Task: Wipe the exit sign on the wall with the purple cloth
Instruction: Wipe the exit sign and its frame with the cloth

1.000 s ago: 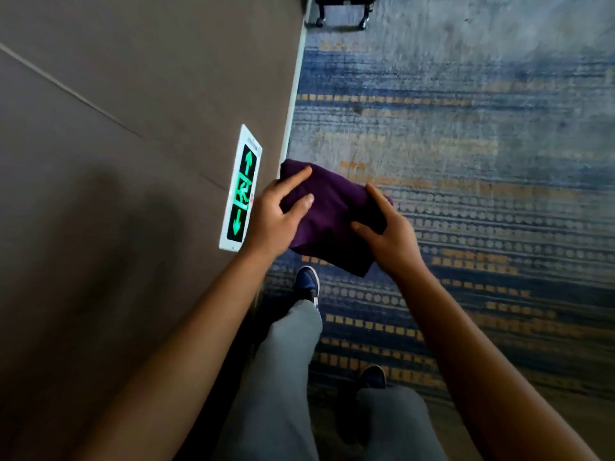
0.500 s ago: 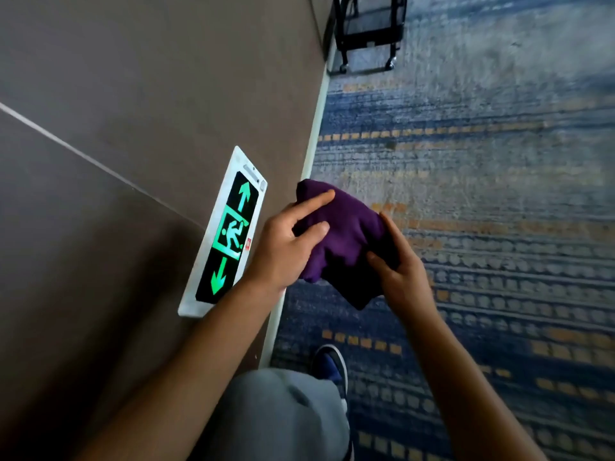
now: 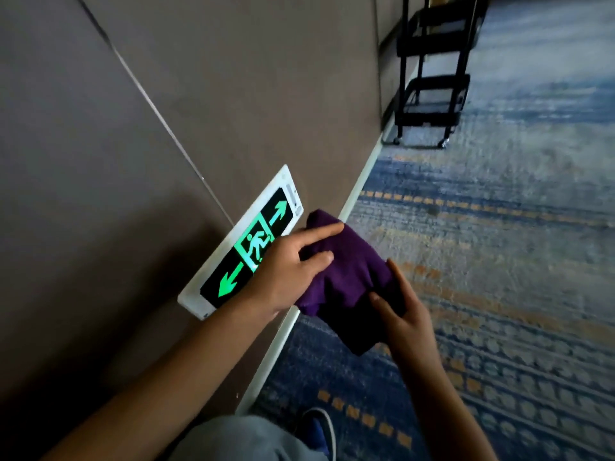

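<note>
Low on the wall, head view: exit sign glows green just above the skirting, beside blue patterned carpet.
Cloth: purple cloth, bunched, held between both hands just right of the sign, not yet on its face.
Left hand: fingers curled over the cloth's top.
Right hand: grips its lower edge.
Handling: soft, light, floppy; likely best wadded into one palm.
Background: black cart.

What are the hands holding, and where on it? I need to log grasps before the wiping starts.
Both hold the purple cloth: the left hand grips its upper left part, the right hand its lower right edge.
</note>
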